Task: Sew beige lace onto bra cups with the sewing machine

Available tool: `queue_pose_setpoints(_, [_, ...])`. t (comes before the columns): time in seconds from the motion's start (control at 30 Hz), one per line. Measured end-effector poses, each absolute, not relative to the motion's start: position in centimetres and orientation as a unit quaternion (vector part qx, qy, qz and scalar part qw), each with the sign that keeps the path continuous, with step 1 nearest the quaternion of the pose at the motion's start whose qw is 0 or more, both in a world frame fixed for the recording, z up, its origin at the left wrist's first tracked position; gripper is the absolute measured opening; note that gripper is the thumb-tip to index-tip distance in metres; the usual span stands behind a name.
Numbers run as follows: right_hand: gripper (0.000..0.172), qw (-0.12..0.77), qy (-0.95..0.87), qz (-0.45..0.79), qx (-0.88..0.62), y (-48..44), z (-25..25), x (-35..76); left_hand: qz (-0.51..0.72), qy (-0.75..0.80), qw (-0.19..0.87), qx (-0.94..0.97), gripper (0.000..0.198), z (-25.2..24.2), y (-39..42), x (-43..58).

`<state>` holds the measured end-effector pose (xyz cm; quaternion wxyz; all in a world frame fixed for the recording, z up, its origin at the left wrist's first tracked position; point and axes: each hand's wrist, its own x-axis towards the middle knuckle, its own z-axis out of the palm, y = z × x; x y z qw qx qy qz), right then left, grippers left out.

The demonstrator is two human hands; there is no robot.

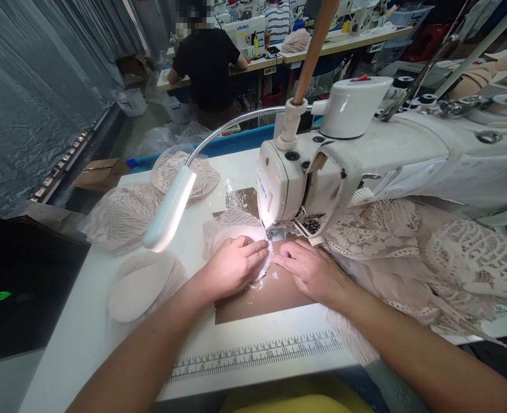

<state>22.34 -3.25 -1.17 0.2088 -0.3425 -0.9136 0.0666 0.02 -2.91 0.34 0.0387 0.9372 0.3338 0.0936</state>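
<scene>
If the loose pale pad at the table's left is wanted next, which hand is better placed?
Probably the left hand: the pale pad lies on that side, nearer to it, though that hand is touching the lace piece. The right hand would likely have to reach across the left arm.

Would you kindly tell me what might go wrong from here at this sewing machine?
The left hand and right hand are close to the stitching area below the sewing machine's head, so a fingertip might get caught. The pale cup has a curved edge, which could pucker. The lace heap near the right forearm might snag.
</scene>
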Motion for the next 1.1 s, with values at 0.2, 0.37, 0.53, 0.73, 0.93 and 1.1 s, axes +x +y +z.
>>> queue_pose_setpoints(0.2, [0.038, 0.199, -0.91, 0.057, -0.358, -3.3, -1.0, 22.1, 0.082, 0.353, 0.037, 0.931, 0.039, 0.9, -3.2, 0.6])
queue_pose_setpoints(0.37, [0.035, 0.179, -0.903, 0.025, -0.389, -3.2, -0.7, 22.0, 0.082, 0.378, 0.031, 0.922, 0.041, 1.0, -3.1, 1.1])
queue_pose_setpoints(0.53, [0.036, 0.171, -0.889, -0.002, -0.425, -3.0, -0.6, 21.5, 0.084, 0.394, 0.03, 0.915, 0.041, 1.0, -2.9, 1.5])
queue_pose_setpoints(0.73, [0.035, 0.177, -0.878, -0.02, -0.445, -2.9, -0.8, 21.5, 0.08, 0.403, 0.037, 0.911, 0.038, 1.4, -3.1, 1.0])
queue_pose_setpoints(0.93, [0.03, 0.229, -0.872, 0.014, -0.432, -3.1, -0.9, 22.1, 0.109, 0.354, 0.093, 0.924, 0.036, 2.6, -3.7, -0.3])
queue_pose_setpoints(1.1, [0.022, 0.256, -0.878, 0.03, -0.403, -3.5, -0.5, 22.1, 0.113, 0.349, 0.081, 0.927, 0.024, 1.9, -3.7, 0.2])
